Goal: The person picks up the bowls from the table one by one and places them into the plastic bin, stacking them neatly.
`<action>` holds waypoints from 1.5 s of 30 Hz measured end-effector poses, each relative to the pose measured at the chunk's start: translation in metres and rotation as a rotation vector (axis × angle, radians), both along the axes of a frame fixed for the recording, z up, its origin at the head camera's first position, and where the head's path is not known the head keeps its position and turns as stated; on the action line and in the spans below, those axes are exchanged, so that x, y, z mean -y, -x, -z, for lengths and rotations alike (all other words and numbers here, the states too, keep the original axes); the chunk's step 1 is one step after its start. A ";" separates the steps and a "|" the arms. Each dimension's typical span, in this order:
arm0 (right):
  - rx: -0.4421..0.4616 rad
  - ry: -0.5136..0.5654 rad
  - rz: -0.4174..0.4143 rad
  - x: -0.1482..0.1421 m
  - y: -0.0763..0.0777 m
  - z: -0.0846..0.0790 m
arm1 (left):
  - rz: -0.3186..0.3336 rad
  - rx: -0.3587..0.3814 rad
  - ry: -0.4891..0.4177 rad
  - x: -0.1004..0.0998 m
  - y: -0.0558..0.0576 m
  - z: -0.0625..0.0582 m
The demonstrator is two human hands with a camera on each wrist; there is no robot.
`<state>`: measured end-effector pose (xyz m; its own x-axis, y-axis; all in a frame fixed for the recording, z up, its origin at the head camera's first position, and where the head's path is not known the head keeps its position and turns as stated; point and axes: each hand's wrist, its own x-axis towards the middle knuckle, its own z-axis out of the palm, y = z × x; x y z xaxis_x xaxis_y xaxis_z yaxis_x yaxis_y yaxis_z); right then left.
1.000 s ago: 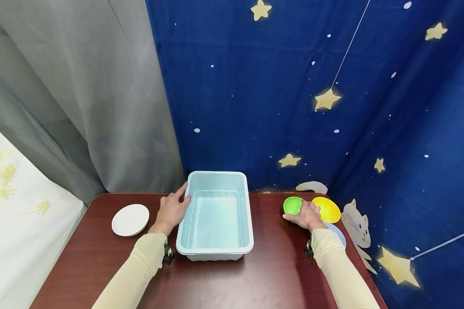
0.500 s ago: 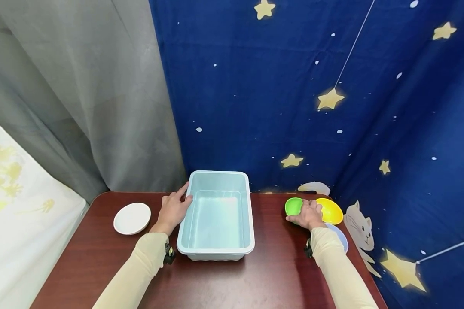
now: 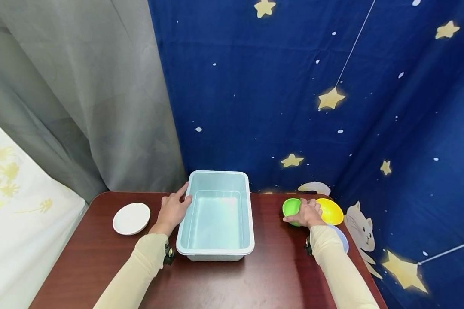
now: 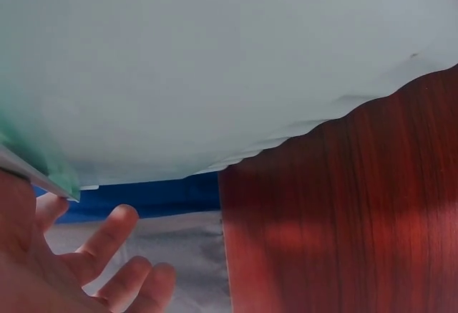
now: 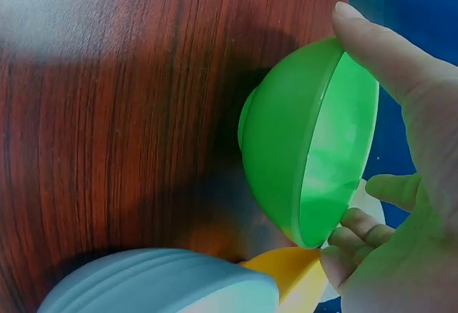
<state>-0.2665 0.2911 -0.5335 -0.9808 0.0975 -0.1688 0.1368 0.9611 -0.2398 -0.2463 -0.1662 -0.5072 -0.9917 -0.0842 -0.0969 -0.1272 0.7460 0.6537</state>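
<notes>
A light blue plastic tub stands mid-table. My left hand rests at its left rim, with index finger and thumb on the rim. In the left wrist view the other fingers hang loose outside the tub wall. On the right, my right hand holds a green bowl across its rim, thumb on one side and fingertips on the other. The bowl faces upward; whether its base touches the table cannot be told. Beside it are a yellow bowl and a pale blue bowl, partly hidden by my wrist.
A white bowl stands left of the tub on the dark red-brown table. Behind the table hang a grey curtain and a blue star-patterned curtain. White patterned cloth lies along the left side.
The green bowl has shifted slightly left together with my right hand in the last half second. My left hand stays at the tub rim. The view has turned very slightly.
</notes>
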 end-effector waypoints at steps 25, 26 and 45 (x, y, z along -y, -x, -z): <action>0.056 0.087 -0.017 0.025 0.005 0.001 | -0.017 0.072 -0.037 0.004 -0.002 0.002; 0.049 0.095 -0.014 0.025 0.005 0.001 | -0.012 0.070 -0.037 0.003 -0.001 0.002; 0.046 0.197 -0.066 0.024 0.009 -0.019 | -0.014 0.081 -0.047 0.000 0.000 -0.003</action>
